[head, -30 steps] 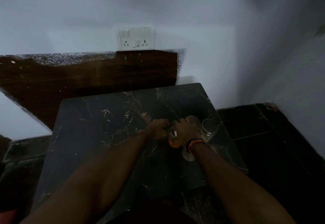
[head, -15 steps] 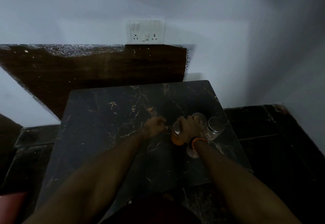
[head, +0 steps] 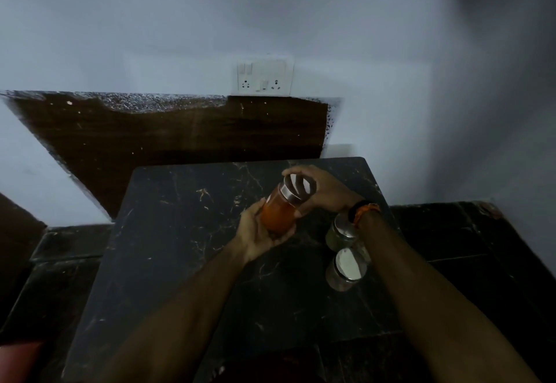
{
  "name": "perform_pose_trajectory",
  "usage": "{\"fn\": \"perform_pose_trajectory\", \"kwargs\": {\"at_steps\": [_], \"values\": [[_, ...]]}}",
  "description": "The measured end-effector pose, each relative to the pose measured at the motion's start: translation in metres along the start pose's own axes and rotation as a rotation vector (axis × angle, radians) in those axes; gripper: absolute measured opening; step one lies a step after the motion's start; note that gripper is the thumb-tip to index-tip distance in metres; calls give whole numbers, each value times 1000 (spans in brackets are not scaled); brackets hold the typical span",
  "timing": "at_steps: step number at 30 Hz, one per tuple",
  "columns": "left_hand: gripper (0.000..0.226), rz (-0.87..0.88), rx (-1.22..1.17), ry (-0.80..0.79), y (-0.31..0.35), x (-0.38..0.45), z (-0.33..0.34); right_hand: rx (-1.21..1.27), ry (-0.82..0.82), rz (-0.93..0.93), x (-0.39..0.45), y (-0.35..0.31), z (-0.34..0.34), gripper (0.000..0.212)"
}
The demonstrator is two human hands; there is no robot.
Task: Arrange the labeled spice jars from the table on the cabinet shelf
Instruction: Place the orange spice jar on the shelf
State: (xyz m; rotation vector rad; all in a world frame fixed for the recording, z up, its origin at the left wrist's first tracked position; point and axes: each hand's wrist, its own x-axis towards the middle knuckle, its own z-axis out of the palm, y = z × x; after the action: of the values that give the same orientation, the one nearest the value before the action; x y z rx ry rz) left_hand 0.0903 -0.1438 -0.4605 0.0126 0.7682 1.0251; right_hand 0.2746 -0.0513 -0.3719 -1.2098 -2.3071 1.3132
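A glass jar of orange spice (head: 278, 214) with a steel lid is lifted above the dark marble table (head: 186, 232) and tilted. My left hand (head: 258, 232) cups its base from below. My right hand (head: 326, 190) grips the lid end from the right. Two more steel-lidded jars stand on the table's right side: one (head: 341, 233) just below my right wrist, another (head: 346, 268) nearer to me. No cabinet shelf is in view.
A dark wooden panel (head: 180, 129) leans on the white wall behind the table. A white socket plate (head: 264, 78) sits above it. Dark floor tiles (head: 469, 232) surround the table.
The orange jar stood among the others on the table; now both hands hold it lifted and tilted. The camera has shifted, so the table sits lower in view.
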Motion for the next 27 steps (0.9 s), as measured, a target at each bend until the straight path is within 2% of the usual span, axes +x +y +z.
{"fn": "perform_pose_trajectory", "kwargs": {"at_steps": [4,7,14,19,25,27], "values": [[57,159,-69,-89,18,-5,16,256,92,-83,1,-13,-12,89],[59,277,-81,-166,28,-8,24,445,186,-94,4,-19,-9,78],[54,458,162,-292,38,-12,52,809,395,-124,21,-29,-2,57],[57,576,243,-280,46,-12,70,905,445,-160,29,-47,-14,57],[77,652,372,-258,66,-26,111,887,481,-221,27,-86,-44,62],[78,674,414,-252,77,-34,130,882,512,-254,25,-103,-57,56]]}}
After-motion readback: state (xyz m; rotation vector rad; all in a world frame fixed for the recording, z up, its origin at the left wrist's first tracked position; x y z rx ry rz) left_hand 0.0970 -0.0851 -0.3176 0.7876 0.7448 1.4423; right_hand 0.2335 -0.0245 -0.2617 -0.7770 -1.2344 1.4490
